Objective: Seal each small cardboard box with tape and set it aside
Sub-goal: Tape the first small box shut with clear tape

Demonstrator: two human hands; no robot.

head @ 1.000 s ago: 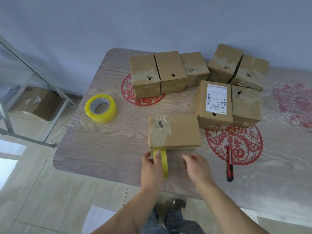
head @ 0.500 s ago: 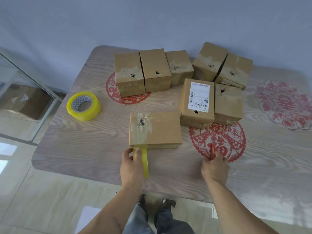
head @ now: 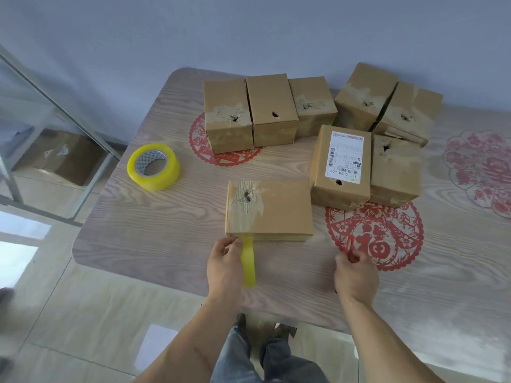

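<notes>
A flat cardboard box [head: 279, 210] lies near the table's front edge, with clear tape over its left part. A yellow tape roll [head: 248, 262] stands on edge against the box's front, a strip running from it up onto the box. My left hand [head: 224, 268] grips this roll. My right hand [head: 355, 275] grips a red utility knife [head: 350, 243] on the table, to the right of the box; most of the knife is hidden by my fingers.
A second, larger yellow tape roll [head: 153, 166] lies flat at the left. Several cardboard boxes [head: 272, 109] stand at the back, and two more [head: 341, 164] just right of the flat box. Red paper-cut decorations [head: 387, 241] lie on the wooden table [head: 166, 233].
My right hand left the box's front, moved right to the red knife and closed its fingers around it. My left hand stayed on the tape roll.
</notes>
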